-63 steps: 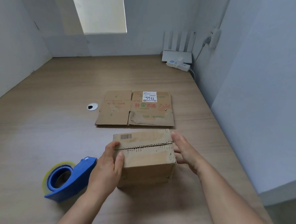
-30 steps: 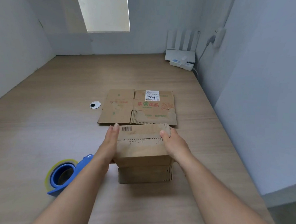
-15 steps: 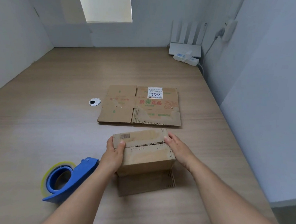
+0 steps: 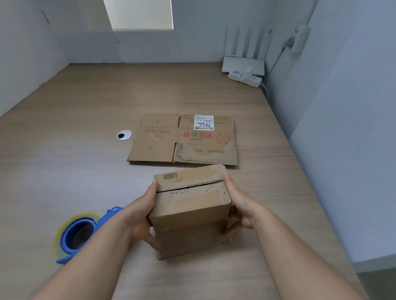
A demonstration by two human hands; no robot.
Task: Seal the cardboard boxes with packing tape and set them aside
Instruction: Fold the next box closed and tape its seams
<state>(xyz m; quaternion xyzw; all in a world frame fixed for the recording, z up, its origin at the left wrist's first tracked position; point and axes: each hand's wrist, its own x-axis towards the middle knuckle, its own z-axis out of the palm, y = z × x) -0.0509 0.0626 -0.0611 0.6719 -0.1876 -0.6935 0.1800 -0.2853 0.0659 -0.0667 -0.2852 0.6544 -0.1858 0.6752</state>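
Hands clasp a small cardboard box [image 4: 190, 203] from both sides, just in front of you at the middle of a pale wood-grain worktop [image 4: 54, 165]. Your left hand [image 4: 141, 213] grips the box's left side, one fingertip reaching up to the top edge and another digit tucked round the lower near corner. Your right hand [image 4: 240, 207] grips the right side in the same way, one finger lying straight along the top edge and the thumb curled in below. The top flaps are folded shut and meet at a ragged seam running across the lid. A barcode [image 4: 170, 176] is printed near the far left corner. A further cardboard panel shows below the near face; whether the box rests on the worktop or is lifted cannot be told.

Just left of your left forearm lies a blue tape dispenser [image 4: 80, 235] loaded with a roll of clear tape. Beyond the box, close to it but apart, a flattened cardboard box [image 4: 183, 140] lies flat, bearing a white shipping label [image 4: 203, 122] marked 3321. A round cable grommet [image 4: 124, 135] sits to its left. At the far right corner stand a white router [image 4: 242, 64] and a power strip [image 4: 245, 77].
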